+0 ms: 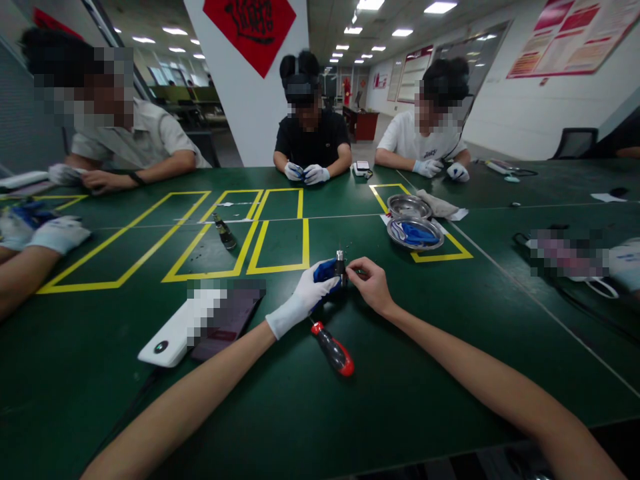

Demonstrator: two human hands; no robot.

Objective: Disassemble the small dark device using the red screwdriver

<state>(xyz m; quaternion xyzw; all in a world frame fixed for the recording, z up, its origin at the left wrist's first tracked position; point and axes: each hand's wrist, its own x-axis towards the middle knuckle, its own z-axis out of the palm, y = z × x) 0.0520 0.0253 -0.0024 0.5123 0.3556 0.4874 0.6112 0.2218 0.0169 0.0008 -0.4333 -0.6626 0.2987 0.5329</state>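
My left hand (313,287) wears a white glove with a blue palm and is closed around a black cylindrical part with a silver top (341,265), held upright. A thin tip seems to rise from that top. Bare, my right hand (371,283) is just right of the part, thumb and fingertips pinched together close to its side. Whatever lies between those fingertips is too small or hidden to name. Below my left hand a red and black screwdriver (333,350) lies on the green table (400,400), its shaft end partly covered by the glove.
Left of my hands lie a white power bank (173,333) and a dark phone (230,323). A similar black part (225,233) stands inside yellow tape (205,274). Two metal bowls (415,233) sit ahead right, one holding blue-white gloves. Several people work around the table.
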